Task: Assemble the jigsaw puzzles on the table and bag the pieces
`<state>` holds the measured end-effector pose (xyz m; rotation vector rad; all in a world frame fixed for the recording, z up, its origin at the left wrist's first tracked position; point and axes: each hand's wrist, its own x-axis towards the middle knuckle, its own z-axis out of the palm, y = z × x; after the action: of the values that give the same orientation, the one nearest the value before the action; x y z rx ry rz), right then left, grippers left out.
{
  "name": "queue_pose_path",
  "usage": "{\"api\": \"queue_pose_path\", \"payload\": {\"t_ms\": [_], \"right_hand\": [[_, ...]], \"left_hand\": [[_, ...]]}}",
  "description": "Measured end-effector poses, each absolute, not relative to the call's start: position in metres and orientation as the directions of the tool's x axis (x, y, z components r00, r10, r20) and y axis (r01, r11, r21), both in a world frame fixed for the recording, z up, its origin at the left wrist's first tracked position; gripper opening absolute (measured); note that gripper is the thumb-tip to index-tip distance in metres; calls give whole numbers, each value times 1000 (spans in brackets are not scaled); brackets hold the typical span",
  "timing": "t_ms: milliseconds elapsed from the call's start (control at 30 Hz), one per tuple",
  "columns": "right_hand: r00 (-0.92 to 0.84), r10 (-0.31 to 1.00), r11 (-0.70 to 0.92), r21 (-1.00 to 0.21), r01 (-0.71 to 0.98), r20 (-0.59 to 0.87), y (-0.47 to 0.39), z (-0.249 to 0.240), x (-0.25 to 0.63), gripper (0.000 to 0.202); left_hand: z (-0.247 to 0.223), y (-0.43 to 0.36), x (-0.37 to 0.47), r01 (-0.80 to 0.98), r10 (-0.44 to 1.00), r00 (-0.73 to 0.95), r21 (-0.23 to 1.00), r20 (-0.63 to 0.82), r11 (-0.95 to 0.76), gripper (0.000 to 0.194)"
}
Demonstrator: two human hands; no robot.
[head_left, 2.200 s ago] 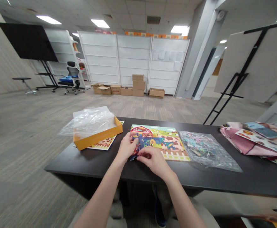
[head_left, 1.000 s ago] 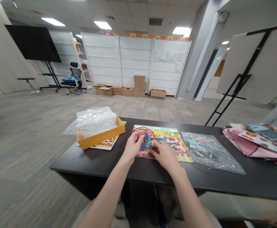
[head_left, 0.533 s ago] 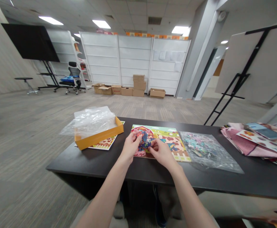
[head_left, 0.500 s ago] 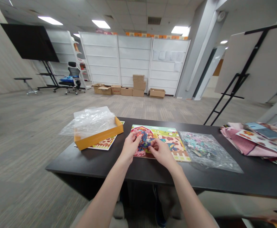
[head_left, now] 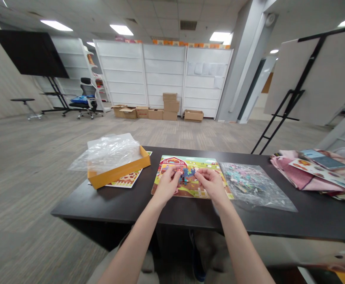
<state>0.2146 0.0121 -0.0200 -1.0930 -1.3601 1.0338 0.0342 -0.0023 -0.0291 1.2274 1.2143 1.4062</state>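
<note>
Over a farm picture board with a red barn, I hold small blue puzzle pieces between my two hands. My left hand pinches them from the left, near the barn. From the other side, my right hand has thumb and forefinger closed on the right edge of the blue pieces. Whether the pieces are joined is too small to tell. Right of the board lies a clear plastic bag full of many-coloured pieces.
A yellow box with clear plastic wrap sits on another printed sheet at the left. Pink cloth, a printed card and a phone lie at the right of the black table.
My hands have moved slightly apart, and more of the farm board shows below them. The blue pieces now span the gap between the hands. The whole view has shifted a little.
</note>
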Motion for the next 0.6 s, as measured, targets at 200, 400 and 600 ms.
{"api": "queue_pose_path", "payload": {"t_ms": [200,400,600], "right_hand": [[-29,925,374,-891,257,380,14,-22,208,26],[160,906,186,-709,680,391,2,-16,253,29],[161,965,-68,-394,917,209,-4,-19,271,33]], "left_hand": [[-23,-4,46,66,993,-42,992,112,-109,40],[-15,-5,50,-175,995,-95,985,-19,2,37],[4,-7,44,-503,975,-91,855,-201,129,32]]}}
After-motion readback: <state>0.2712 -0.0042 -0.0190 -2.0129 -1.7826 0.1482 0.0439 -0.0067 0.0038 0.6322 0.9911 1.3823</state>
